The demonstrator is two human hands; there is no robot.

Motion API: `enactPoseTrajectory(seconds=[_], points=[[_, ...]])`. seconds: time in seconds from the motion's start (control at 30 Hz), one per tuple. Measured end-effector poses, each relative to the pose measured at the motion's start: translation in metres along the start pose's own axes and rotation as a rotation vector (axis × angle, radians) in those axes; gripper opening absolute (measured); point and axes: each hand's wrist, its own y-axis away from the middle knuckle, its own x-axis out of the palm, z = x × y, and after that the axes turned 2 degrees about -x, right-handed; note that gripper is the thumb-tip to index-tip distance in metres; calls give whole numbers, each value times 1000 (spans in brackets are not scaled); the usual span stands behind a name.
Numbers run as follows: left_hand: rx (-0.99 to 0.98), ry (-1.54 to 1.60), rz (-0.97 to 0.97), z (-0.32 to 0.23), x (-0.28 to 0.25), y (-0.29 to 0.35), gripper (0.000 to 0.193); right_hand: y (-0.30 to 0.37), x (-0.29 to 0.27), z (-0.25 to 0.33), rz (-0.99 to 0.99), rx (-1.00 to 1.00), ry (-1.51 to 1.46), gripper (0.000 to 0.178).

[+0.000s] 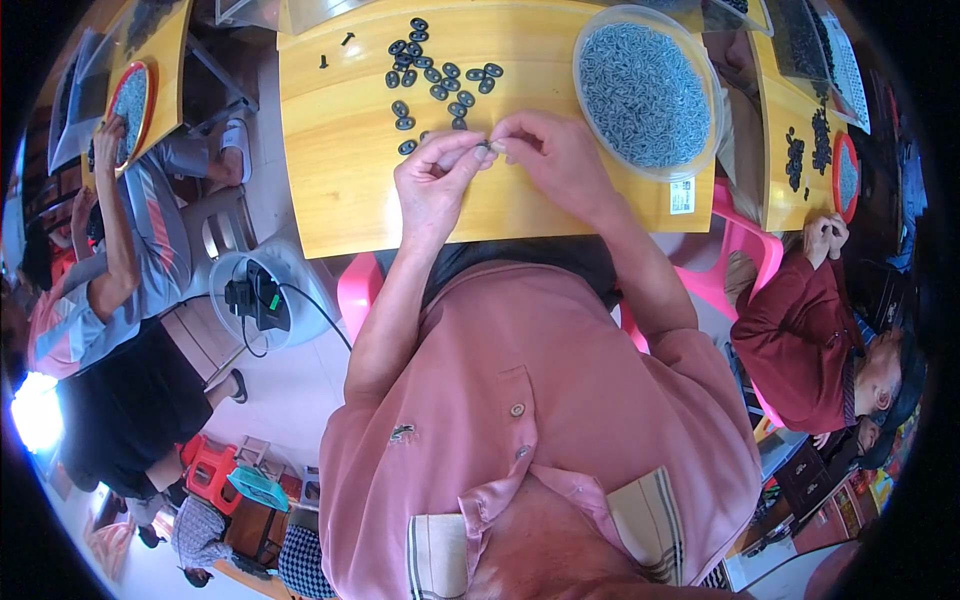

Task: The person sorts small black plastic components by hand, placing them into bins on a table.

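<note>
My left hand (436, 182) and my right hand (555, 162) meet fingertip to fingertip above the yellow wooden table (345, 190). Both are closed in a pinch. A small dark piece (487, 146) shows between the left fingertips; most of it is covered. Whatever the right fingers pinch is too small to make out. Just beyond the hands lie several loose black oval pieces (438, 92), each with two holes. A round clear plastic tub (716, 112) full of small silvery screws (645, 95) stands beside my right hand.
Two small black screws (335, 52) lie at the table's far left. Pink chair parts (735, 255) show under the near edge. On the left, a translucent bucket (300, 315) holds a black device with cables. Other people work at side tables, with red-rimmed trays (847, 178) of screws.
</note>
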Motion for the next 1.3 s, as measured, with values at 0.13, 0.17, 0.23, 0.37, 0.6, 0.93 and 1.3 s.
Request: enactPoseTrajectory(seconds=[0.13, 0.17, 0.23, 0.37, 0.6, 0.93, 1.3], points=[[-3, -14, 0, -3, 2, 0, 16, 0, 2, -2, 0, -5, 0, 14], [-8, -10, -4, -3, 2, 1, 16, 0, 3, -5, -5, -35, 3, 14], [5, -29, -6, -2, 2, 0, 16, -1, 4, -6, -8, -66, 6, 14], [21, -69, -12, -3, 2, 1, 16, -1, 6, -4, -17, -76, 61, 15], [80, -62, -76, -4, 2, 2, 14, -8, 3, 4, -4, 99, -96, 16], [150, 194, -264, 1, -3, 1, 17, -49, 26, -16, -169, -399, 519, 11], [134, 125, -193, 3, -6, -1, 16, -34, 14, -26, -81, -471, 659, 18]])
